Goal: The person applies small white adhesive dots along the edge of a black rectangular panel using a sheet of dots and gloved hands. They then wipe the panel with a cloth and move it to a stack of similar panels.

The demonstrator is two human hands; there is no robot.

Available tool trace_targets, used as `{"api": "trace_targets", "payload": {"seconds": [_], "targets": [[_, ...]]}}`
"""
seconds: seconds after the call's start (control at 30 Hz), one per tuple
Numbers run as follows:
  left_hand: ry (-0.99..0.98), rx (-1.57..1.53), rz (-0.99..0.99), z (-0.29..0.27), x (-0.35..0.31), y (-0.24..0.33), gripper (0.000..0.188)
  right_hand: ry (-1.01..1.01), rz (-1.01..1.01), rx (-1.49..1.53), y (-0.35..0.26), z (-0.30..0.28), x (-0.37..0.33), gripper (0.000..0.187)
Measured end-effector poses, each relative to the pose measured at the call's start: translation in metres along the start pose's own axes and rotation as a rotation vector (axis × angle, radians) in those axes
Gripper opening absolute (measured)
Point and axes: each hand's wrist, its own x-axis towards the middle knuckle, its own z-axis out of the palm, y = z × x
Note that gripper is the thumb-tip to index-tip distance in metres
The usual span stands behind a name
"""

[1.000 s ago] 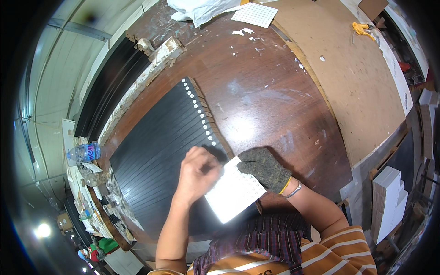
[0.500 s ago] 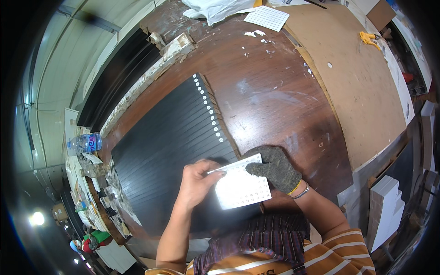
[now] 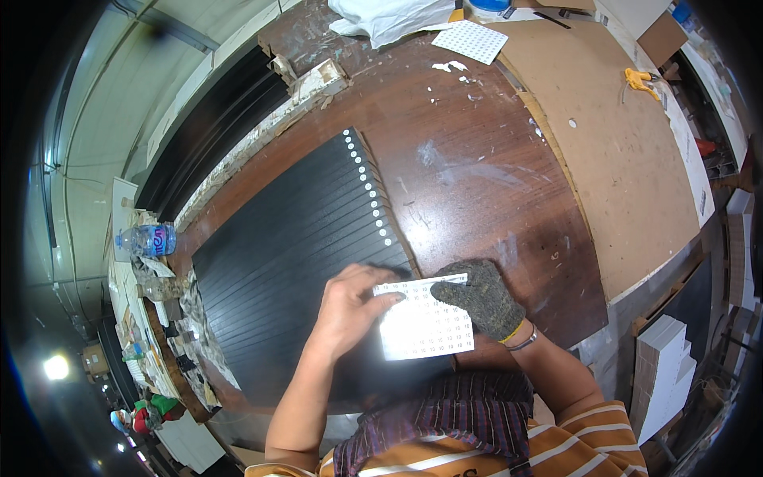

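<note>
A white sheet of round stickers point(image 3: 425, 330) is held between my hands over the near end of a row of black strips point(image 3: 294, 238). My bare left hand point(image 3: 346, 306) pinches the sheet's upper left edge, thumb in front and the fingers mostly hidden behind. On its upper right corner my right hand point(image 3: 481, 300), in a dark knitted glove, is closed, thumb laid across the front. Round white stickers point(image 3: 367, 186) run in a line along the right ends of the strips, one to a strip. Whether a loose sticker is in my left fingertips cannot be made out.
Another sticker sheet point(image 3: 470, 42) lies at the far side of the brown table point(image 3: 493, 183), by a white bag point(image 3: 389, 20). Brown board point(image 3: 612, 151) covers the right, with a yellow-handled tool point(image 3: 640, 82). A plastic bottle point(image 3: 149, 240) stands left; white boards point(image 3: 664, 374) are stacked right.
My left hand has shifted slightly right along the sheet's top edge, its thumb further over the front. The sheet has turned a little and sits more level. The view has shifted slightly.
</note>
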Motion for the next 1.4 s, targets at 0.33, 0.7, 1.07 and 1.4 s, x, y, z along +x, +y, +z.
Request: {"api": "trace_targets", "payload": {"seconds": [0.33, 0.7, 1.07, 1.4], "targets": [[0.068, 0.306, 0.173, -0.008, 0.005, 0.009, 0.011, 0.038, -0.126, -0.179, 0.009, 0.002, -0.010, 0.023], [0.022, 0.369, 0.165, -0.001, 0.006, 0.004, 0.010, 0.001, -0.029, -0.172, -0.002, 0.003, -0.011, 0.015], [-0.004, 0.383, 0.223, 0.003, 0.009, -0.001, 0.009, 0.059, 0.021, -0.071, 0.005, 0.002, -0.004, 0.021], [0.036, 0.273, 0.161, 0.004, 0.017, -0.001, 0.009, 0.027, 0.152, 0.049, 0.008, -0.009, -0.003, 0.011]]}}
